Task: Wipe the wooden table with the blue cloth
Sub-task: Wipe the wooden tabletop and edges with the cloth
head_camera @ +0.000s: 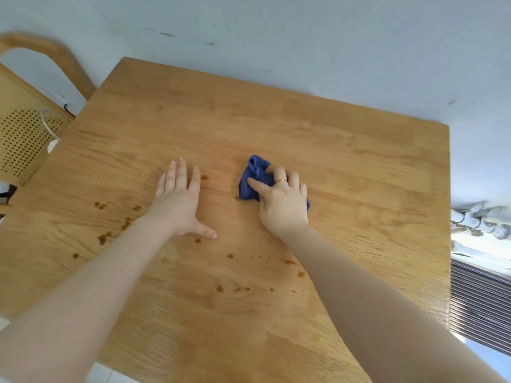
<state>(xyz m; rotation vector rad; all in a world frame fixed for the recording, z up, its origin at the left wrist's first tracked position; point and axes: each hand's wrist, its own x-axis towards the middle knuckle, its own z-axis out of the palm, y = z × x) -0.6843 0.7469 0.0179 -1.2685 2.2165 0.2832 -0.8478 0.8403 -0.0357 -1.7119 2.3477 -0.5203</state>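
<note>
wooden chair (41, 87) far left | striped mat (481, 302) right | pale wall (304, 37)

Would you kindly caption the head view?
Right hand grips crumpled blue cloth on stained wooden table; left hand rests flat.

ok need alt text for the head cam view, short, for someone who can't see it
A person's right hand presses a bunched blue cloth onto a wooden table, while the left hand lies flat, fingers spread. Brown spills dot the near side; a wooden chair stands at the far left.
</note>
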